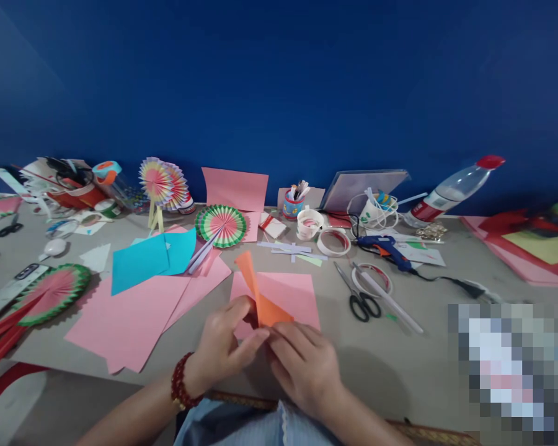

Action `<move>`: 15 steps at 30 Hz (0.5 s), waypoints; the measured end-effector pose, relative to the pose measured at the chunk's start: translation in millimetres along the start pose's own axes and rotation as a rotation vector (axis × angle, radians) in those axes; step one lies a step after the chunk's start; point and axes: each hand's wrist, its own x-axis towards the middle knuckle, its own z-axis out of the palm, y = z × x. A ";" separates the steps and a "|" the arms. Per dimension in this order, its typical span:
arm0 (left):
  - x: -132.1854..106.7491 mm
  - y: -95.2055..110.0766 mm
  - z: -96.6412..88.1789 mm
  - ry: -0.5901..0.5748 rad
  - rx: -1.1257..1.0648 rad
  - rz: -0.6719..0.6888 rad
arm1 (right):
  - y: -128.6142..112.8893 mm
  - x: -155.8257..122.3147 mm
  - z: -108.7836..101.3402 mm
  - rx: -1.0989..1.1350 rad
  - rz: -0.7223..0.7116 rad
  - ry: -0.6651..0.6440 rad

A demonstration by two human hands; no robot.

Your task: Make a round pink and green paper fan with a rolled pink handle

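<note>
Both my hands meet at the table's near edge on a folded orange paper (263, 296). My left hand (223, 347), with a red bead bracelet at the wrist, pinches its lower left part. My right hand (304, 362) presses its fingers together on the lower right part. One pointed end of the orange paper sticks up and away from me. The paper lies over a pink sheet (292, 291) on the grey table (400, 365).
Pink sheets (130, 319) and a blue sheet (151, 257) lie left. Scissors (358, 294), a tape roll (333, 241), a blue glue gun (384, 248) and a tipped bottle (456, 186) sit right. Paper fans (221, 224) stand behind. A pixelated patch covers the lower right.
</note>
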 end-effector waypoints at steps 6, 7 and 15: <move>14.6 -12.8 -13.0 0.191 0.289 0.329 | 3.5 1.1 -2.0 0.113 0.035 -0.061; 18.3 -15.2 -17.9 0.214 0.331 0.422 | 7.2 -1.3 -6.3 0.112 0.026 -0.036; 41.4 -21.8 -26.1 0.141 0.446 0.584 | 19.6 -19.5 -41.9 -0.002 -0.245 0.216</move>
